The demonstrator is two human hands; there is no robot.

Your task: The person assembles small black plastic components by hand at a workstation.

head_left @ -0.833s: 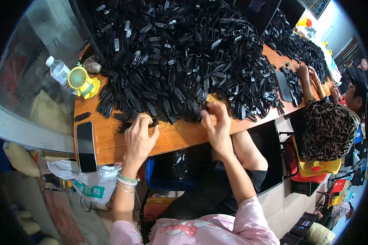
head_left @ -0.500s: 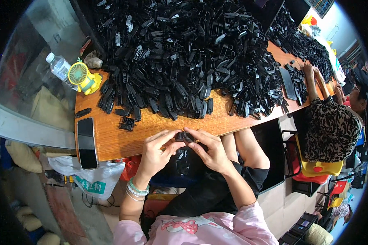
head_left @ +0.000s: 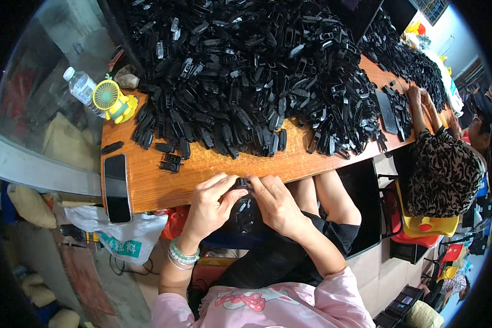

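Note:
Between my two hands, just off the table's near edge, is a small black plastic part (head_left: 243, 182), partly covered by fingers. My left hand (head_left: 213, 201) is closed, pinching its left side between thumb and fingers. My right hand (head_left: 276, 203) is also closed, with its fingertips pressed on the right side of the part. On the wooden table (head_left: 213, 174) beyond lies a large heap of similar black plastic parts (head_left: 229, 104). A few loose black parts (head_left: 171, 162) lie nearer, left of my hands.
A phone (head_left: 117, 188) lies at the table's left end, near a yellow toy-shaped fan (head_left: 112, 103) and a clear bottle (head_left: 82, 87). Under the table hangs a white bag (head_left: 126, 232). To the right, another person (head_left: 445, 169) sits handling parts beside a dark flat device (head_left: 387, 112).
My right hand has turned, its fingers now curled closer over the black part. My left hand keeps its pinch almost unmoved.

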